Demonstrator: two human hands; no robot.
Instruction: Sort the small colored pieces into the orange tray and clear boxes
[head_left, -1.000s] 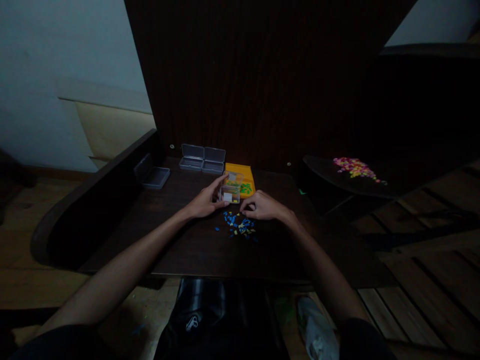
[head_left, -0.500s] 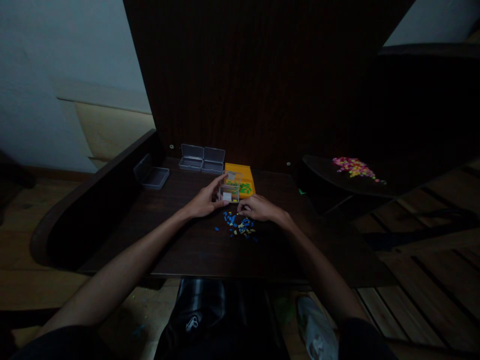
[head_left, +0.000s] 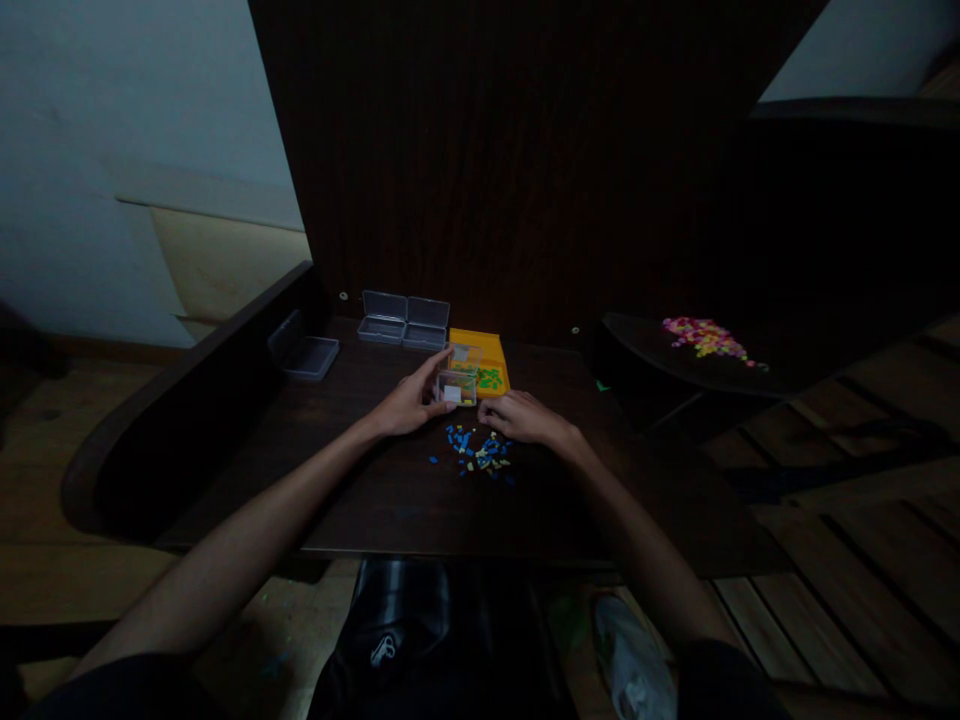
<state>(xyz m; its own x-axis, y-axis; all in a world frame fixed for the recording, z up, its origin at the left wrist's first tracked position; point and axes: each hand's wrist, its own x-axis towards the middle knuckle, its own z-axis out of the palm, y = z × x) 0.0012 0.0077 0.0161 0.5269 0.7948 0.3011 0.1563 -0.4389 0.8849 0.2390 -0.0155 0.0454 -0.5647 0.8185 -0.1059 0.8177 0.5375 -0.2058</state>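
Note:
My left hand (head_left: 409,404) grips a small clear plastic box (head_left: 465,387) by its left side, thumb at the front and fingers behind. The box's lid stands up, and a white label and a bit of yellow show at its front. Just right of it, my right hand (head_left: 517,415) is closed in a pinch, palm down; whatever lies between its fingertips is too small to make out. Below both hands, a loose pile of small blue and pale yellow pieces (head_left: 484,455) is spread on the dark wooden surface (head_left: 360,490).
Behind the clear box sits an open yellow case (head_left: 480,346) with green pieces (head_left: 490,378). Open clear boxes (head_left: 405,328) stand at the back, and another clear box (head_left: 311,358) at the left. Pink and yellow pieces (head_left: 709,338) lie heaped on a ledge at the right.
My right hand has shifted slightly up from the pile, its fingertips curling in closer. My left hand and the clear box have hardly moved.

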